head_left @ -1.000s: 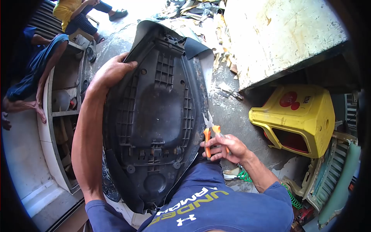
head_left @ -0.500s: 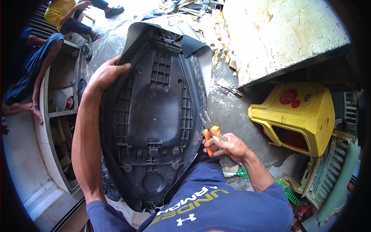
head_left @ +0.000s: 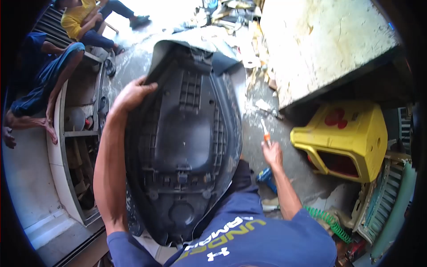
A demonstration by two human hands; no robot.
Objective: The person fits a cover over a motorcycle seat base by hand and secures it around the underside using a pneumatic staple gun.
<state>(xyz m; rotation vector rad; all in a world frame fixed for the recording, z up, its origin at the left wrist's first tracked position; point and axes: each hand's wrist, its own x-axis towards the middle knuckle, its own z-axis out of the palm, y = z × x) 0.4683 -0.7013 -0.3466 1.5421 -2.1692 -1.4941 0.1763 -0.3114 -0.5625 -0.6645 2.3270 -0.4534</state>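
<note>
Seat base [head_left: 184, 139], black and ribbed, was positioned directly in front of the person's navy shirt [head_left: 284, 240], underside facing the head camera. Left hand [head_left: 134, 94] was clamped on its upper left edge, the thumb on the visible face and the other fingers largely hidden. Right hand [head_left: 272, 153], fingers closed around orange-handled pliers [head_left: 266, 137], was located clear of the right edge, between the seat base and a yellow box [head_left: 351, 133], with a blue tool [head_left: 266, 177] beside the right forearm [head_left: 287, 193].
</note>
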